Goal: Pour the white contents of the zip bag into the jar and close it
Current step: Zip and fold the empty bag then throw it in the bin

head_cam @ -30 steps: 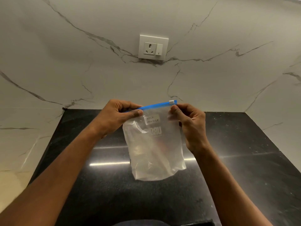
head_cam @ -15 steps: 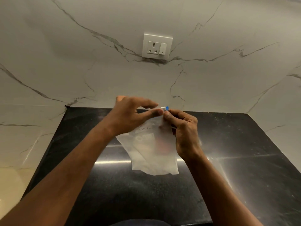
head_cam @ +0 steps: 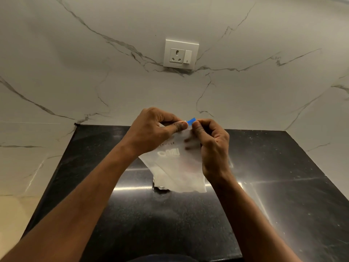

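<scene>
Hanging translucent zip bag, blue zipper strip, pinched top

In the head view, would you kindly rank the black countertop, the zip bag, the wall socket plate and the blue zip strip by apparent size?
1. black countertop
2. zip bag
3. wall socket plate
4. blue zip strip, mostly hidden by fingers

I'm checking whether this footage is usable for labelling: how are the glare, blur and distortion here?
Head view: bright glare streaks cross the glossy black stone countertop; the translucent plastic zip bag and its printing look motion-blurred, as do the left hand and right hand; wide-angle distortion bows the countertop edges; the white wall socket stays sharp.
</scene>
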A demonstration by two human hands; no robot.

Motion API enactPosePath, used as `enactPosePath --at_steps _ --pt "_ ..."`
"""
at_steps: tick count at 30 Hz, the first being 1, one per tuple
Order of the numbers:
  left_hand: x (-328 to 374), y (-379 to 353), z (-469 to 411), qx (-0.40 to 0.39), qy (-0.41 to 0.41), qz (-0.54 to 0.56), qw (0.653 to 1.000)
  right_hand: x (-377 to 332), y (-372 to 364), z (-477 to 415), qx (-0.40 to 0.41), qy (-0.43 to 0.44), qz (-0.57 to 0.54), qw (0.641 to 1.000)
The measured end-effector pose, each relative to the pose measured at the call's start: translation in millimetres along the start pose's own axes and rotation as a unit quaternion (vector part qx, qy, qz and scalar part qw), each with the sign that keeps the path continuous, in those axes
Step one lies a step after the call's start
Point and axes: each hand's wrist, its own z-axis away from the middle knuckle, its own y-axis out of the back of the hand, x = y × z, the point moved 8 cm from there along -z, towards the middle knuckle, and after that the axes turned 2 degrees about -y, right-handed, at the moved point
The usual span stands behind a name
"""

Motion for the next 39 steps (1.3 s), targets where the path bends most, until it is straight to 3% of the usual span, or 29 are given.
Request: enactPosePath --at_steps 8,21,23,26,28,30,34,36,39 --pt "-35 31 28 -0.008 0.072 0.032 0.997 -4 22 -15 0.052 -0.037 -0.026 0.998" --pt "-62 58 52 0.045 0.081 0.073 0.993 0 19 -19 0.051 -0.064 -0.053 0.995" --pt "-64 56 53 0.049 0.089 0.154 0.983 1 18 -20 0.049 -0.074 -0.069 0.994" --pt "-73 28 66 0.004 0.156 0.337 0.929 7 16 -21 0.05 -0.11 -0.11 0.987" --pt "-73 1 77 -0.027 0.175 0.35 0.92 16 12 -20 0.053 -0.138 -0.132 0.98" --pt "-74 -9 82 0.014 0.189 0.337 0.922 25 5 -17 0.022 -0.159 -0.132 0.978" --pt "-85 -5 83 0.08 0.219 0.37 0.899 43 -13 4 -0.158 -0.21 -0.024 0.965" --pt "-87 -4 83 0.062 0.229 0.395 0.888 53 -15 15 -0.206 -0.217 0.032 0.953" --pt "-92 -7 88 -0.005 0.262 0.423 0.868 59 -13 17 -0.21 -0.218 -0.002 0.953"
